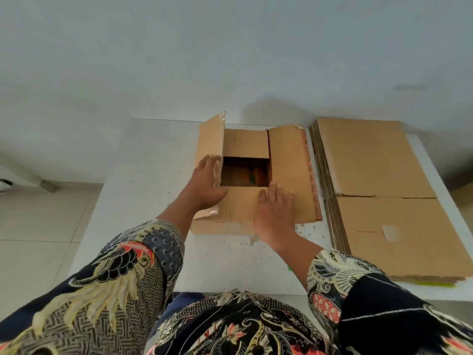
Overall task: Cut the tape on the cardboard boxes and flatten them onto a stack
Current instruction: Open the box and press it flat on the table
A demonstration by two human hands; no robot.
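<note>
A brown cardboard box (245,147) stands on the white table (143,175) with its top flaps open. Its left flap stands upright, and its right flap lies folded out flat. My left hand (206,184) presses against the left flap with straight fingers, thumb on the near flap. My right hand (275,213) lies flat on the near flap and the right flap's inner edge. Through the opening I see the dark inside of the box. To the right lies a stack of flattened boxes (378,190).
A wall rises right behind the table's far edge. The tiled floor (38,239) shows on the left. A small green speck (289,268) lies on the table near my right wrist. A torn tape scrap (254,239) sits below the box's front.
</note>
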